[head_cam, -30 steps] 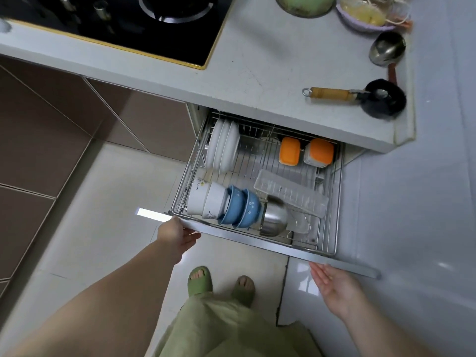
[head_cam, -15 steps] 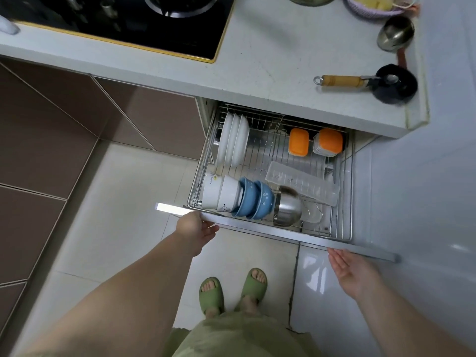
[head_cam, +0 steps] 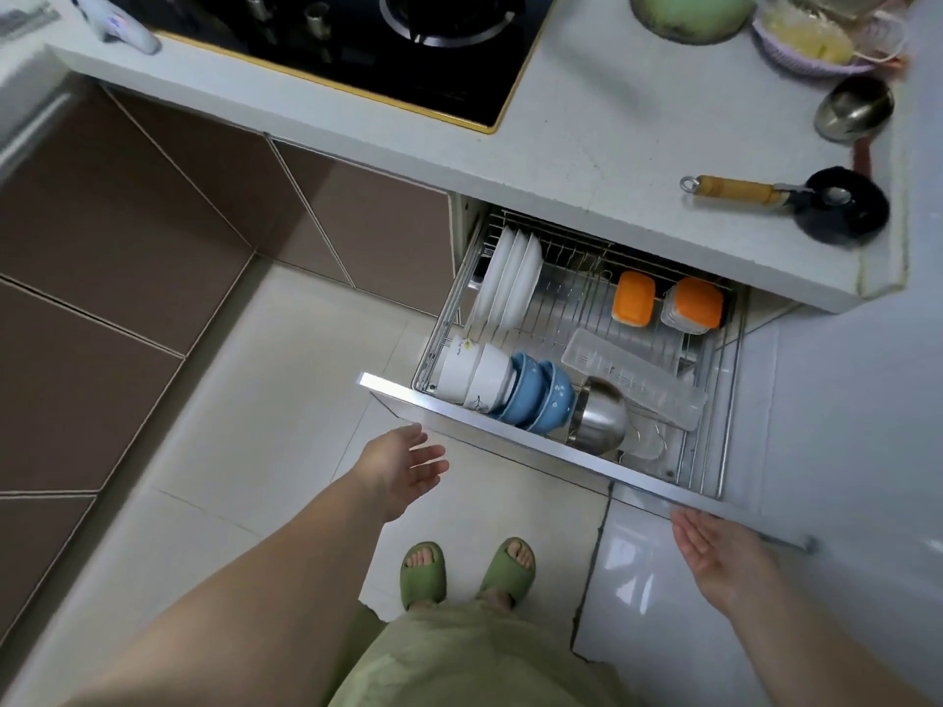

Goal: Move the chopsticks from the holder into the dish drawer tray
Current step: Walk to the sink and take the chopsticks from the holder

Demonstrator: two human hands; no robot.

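Observation:
The wire dish drawer (head_cam: 714,466) stands pulled out below the counter. A long clear plastic tray (head_cam: 635,377) lies slantwise in it, right of the steel bowl (head_cam: 599,415). No chopsticks or holder show in this view. My left hand (head_cam: 403,464) hangs open, palm up, just in front of the drawer's left front corner, not touching it. My right hand (head_cam: 714,553) is open too, fingertips close under the drawer's front rail (head_cam: 510,426) at its right end.
In the drawer: white plates (head_cam: 510,278), white and blue bowls (head_cam: 510,387), two orange-lidded boxes (head_cam: 663,301). On the counter (head_cam: 587,145): a black hob (head_cam: 357,38), a small black pan (head_cam: 837,206), a steel ladle (head_cam: 852,112). My feet in green slippers (head_cam: 464,571) stand on the tiled floor.
My left hand has let go of the drawer's front rail, dropped back and opened. The view has shifted, so the drawer now sits further right and higher.

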